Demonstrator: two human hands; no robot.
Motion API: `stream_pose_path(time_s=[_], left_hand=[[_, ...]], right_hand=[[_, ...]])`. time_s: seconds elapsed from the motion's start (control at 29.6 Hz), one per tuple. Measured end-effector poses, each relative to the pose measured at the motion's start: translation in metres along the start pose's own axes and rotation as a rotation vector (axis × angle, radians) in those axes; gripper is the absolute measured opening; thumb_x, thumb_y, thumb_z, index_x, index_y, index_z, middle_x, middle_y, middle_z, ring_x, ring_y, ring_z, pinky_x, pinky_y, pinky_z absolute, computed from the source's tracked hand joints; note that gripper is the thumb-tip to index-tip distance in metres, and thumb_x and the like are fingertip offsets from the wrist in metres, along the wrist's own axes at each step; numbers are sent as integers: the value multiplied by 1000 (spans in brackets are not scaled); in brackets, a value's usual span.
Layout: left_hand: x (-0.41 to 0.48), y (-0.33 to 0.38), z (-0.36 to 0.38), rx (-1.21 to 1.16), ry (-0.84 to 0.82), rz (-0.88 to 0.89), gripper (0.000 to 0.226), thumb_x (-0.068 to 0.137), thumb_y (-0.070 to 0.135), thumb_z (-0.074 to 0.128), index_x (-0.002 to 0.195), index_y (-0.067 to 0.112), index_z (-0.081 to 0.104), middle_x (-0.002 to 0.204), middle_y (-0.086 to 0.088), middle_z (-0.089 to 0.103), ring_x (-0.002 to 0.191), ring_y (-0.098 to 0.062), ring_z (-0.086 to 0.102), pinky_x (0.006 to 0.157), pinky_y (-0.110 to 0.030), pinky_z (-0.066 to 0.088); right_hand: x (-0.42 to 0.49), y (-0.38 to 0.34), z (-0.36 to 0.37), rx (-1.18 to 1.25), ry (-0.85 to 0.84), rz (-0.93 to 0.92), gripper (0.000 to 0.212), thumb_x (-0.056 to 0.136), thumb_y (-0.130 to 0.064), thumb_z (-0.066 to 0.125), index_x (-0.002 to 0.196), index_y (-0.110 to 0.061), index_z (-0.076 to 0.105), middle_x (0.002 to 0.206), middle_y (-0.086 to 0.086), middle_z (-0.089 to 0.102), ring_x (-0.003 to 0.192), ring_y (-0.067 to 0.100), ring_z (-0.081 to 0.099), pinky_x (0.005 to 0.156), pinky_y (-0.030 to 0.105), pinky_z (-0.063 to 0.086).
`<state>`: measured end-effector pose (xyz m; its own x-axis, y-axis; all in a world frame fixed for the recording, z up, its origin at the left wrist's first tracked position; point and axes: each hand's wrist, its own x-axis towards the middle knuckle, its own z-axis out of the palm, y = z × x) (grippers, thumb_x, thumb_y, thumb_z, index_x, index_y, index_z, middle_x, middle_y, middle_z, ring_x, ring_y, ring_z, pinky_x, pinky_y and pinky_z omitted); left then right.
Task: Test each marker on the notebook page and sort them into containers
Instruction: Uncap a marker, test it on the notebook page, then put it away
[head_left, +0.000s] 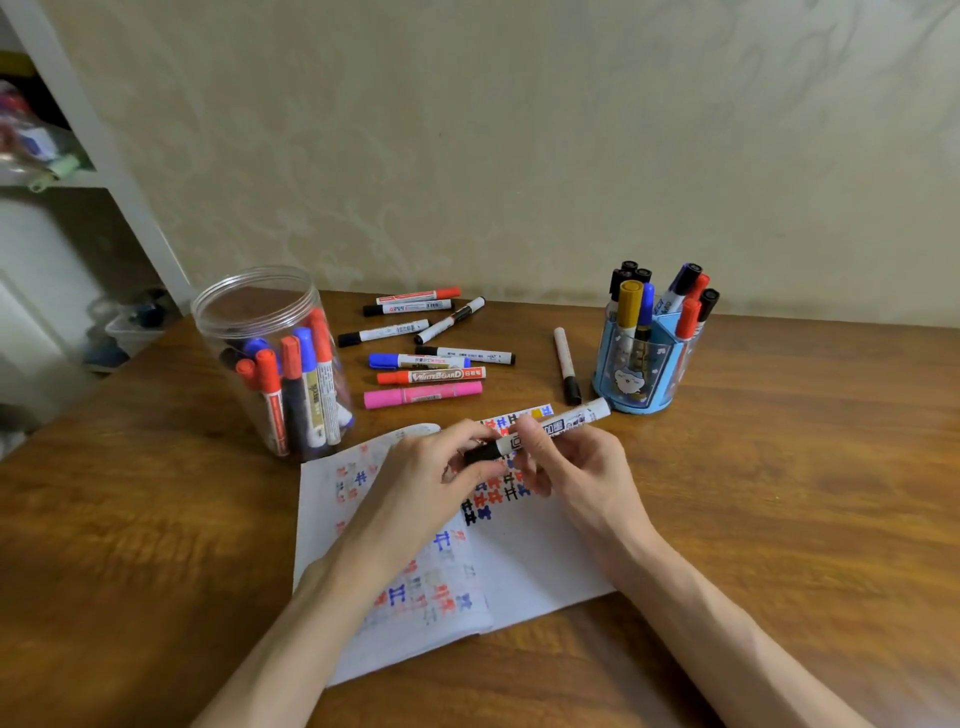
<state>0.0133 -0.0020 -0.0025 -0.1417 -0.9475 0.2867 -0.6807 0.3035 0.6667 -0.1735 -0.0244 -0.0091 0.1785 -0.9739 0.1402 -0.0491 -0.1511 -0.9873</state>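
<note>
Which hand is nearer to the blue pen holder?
Right. The right hand is close, front-left of the blue pen holder; the left hand is farther left over the notebook. Both grip one marker.

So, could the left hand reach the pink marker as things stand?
Probably, once freed: the left hand pinches the cap of the held marker, but the pink marker lies uncovered just beyond the notebook, nothing between them.

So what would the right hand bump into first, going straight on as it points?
Probably the left hand, which pinches the cap of the same marker; beyond that, likely the pink marker.
</note>
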Motion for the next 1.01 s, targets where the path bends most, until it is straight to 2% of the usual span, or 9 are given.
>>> stream_pose_path(time_s=[0.1, 0.24, 0.34, 0.44, 0.54, 0.64, 0.71, 0.84, 1.01], left_hand=[[-2, 1, -2, 18, -6, 30, 24, 99, 38, 60, 117, 27, 71, 85, 18, 68, 82, -5, 66, 70, -35, 55], [-1, 2, -2, -50, -34, -13, 18, 104, 33, 58, 115, 30, 71, 86, 13, 70, 85, -7, 68, 72, -39, 56], [-2, -5, -10, -97, -101, -68, 18, 106, 32, 53, 102, 28, 71, 82, 10, 67, 79, -9, 66, 72, -43, 58], [-2, -23, -30, -147, -58, -125, 23, 107, 28, 50, 98, 31, 71, 69, 11, 61, 63, -6, 55, 61, -31, 48], [-3, -31, -36, -192, 39, -122, 22, 104, 36, 49, 101, 30, 70, 70, 9, 59, 64, -7, 56, 59, -22, 45], [-1, -24, -25, -137, 31, -100, 30, 98, 49, 48, 109, 31, 69, 87, 19, 67, 89, -1, 65, 72, -16, 52], [1, -21, -18, -105, 29, -62, 32, 97, 50, 49, 115, 32, 68, 102, 22, 69, 104, 4, 64, 80, -16, 54], [1, -23, -11, -34, 52, -38, 30, 100, 48, 49, 120, 32, 65, 108, 22, 68, 105, 9, 61, 79, -15, 54], [-4, -32, -11, 58, 86, -32, 25, 103, 43, 51, 120, 30, 65, 109, 20, 68, 104, 9, 62, 75, -11, 52]], right_hand=[[1, -3, 2, -4, 5, -21, 40, 101, -36, 65, 85, -1, 73, 74, 15, 72, 61, 14, 61, 60, 26, 51], [1, -6, 2, 3, -15, -35, 41, 101, -38, 64, 89, 0, 73, 78, 19, 70, 64, 18, 59, 64, 34, 50], [-1, -10, -2, -7, -8, -45, 32, 103, -34, 63, 91, -6, 73, 75, 6, 69, 65, 10, 57, 61, 19, 47], [6, -11, -25, 104, 154, -31, 43, 102, -37, 61, 94, 5, 66, 76, 6, 61, 65, 6, 54, 59, 13, 46], [11, -10, -32, 134, 243, 17, 50, 102, -38, 62, 93, 11, 60, 74, 5, 62, 62, 5, 56, 56, 16, 47], [7, -13, -17, 107, 197, 105, 34, 103, -36, 63, 86, -6, 65, 71, 5, 66, 60, 11, 57, 56, 21, 48], [5, -11, -13, 85, 123, 120, 30, 101, -35, 65, 89, -8, 67, 71, 8, 68, 61, 16, 58, 59, 28, 50], [3, -8, -11, -31, 43, 147, 29, 96, -39, 72, 96, -10, 71, 74, 7, 75, 60, 12, 62, 58, 22, 51], [0, -4, -3, -146, -4, 94, 12, 99, -25, 71, 97, -13, 72, 77, -4, 76, 65, 1, 70, 57, 13, 50]])
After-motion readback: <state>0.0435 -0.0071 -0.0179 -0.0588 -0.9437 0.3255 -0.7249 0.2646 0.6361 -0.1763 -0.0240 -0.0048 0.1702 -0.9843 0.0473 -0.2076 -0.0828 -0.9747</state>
